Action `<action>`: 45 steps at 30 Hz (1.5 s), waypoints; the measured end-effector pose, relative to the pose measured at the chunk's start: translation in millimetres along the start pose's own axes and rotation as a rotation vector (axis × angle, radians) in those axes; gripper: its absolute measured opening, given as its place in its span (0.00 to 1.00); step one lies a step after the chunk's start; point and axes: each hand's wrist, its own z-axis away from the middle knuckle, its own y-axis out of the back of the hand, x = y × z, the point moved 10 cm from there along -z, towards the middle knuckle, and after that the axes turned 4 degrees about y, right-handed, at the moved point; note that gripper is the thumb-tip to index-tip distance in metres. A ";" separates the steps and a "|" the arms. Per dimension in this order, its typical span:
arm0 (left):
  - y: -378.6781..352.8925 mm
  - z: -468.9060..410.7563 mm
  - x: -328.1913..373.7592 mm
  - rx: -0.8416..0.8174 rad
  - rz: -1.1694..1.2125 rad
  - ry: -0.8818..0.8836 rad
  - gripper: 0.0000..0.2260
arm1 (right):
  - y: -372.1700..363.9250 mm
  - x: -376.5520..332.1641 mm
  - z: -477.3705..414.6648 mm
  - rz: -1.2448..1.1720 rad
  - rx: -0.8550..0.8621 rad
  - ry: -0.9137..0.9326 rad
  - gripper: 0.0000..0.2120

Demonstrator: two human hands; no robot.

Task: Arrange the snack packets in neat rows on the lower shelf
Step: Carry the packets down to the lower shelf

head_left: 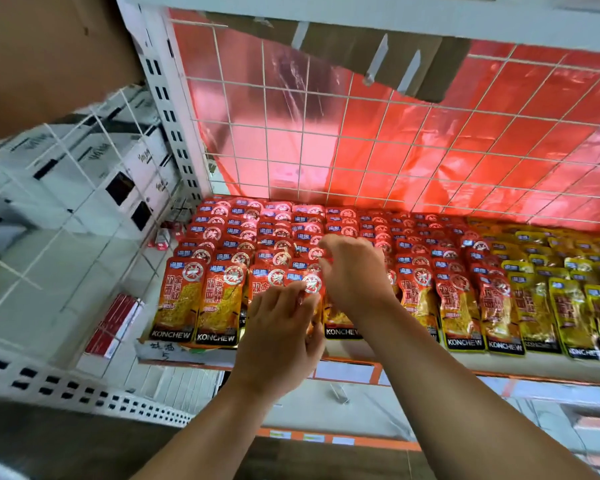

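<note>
Pinching a red snack packet (309, 285) in the left grip (278, 330), thumb on its front and fingers curled round its right edge, at the front row of the lower shelf (413, 363). Reaching just beside it with the right grip (355, 275), fingers bent over the tops of the red packets (281, 233) behind; cannot tell whether closed on any. Laid in overlapping rows across the shelf, red at left and middle, yellow packets (551, 271) at right, touching. Backed by a white wire grid (361, 133) with red film (499, 116) behind. Stacked white boxes (84, 161) to the left, past the perforated upright (174, 133).
</note>
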 end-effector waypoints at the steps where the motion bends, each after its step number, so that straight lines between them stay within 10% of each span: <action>1: 0.0 0.0 -0.4 -0.002 0.000 0.001 0.18 | -6.2 -1.6 -3.0 -0.015 -0.033 -0.003 0.09; 22: -1.2 0.8 0.9 -0.018 0.017 -0.011 0.19 | 32.9 23.1 6.7 -0.205 0.159 -0.014 0.01; 29: 2.2 0.0 0.6 0.025 0.023 0.006 0.18 | -19.5 30.9 91.6 0.030 -0.125 0.088 0.29; 45: 1.0 -1.2 0.1 0.012 0.019 0.020 0.17 | -25.5 25.5 97.3 0.132 -0.003 0.078 0.35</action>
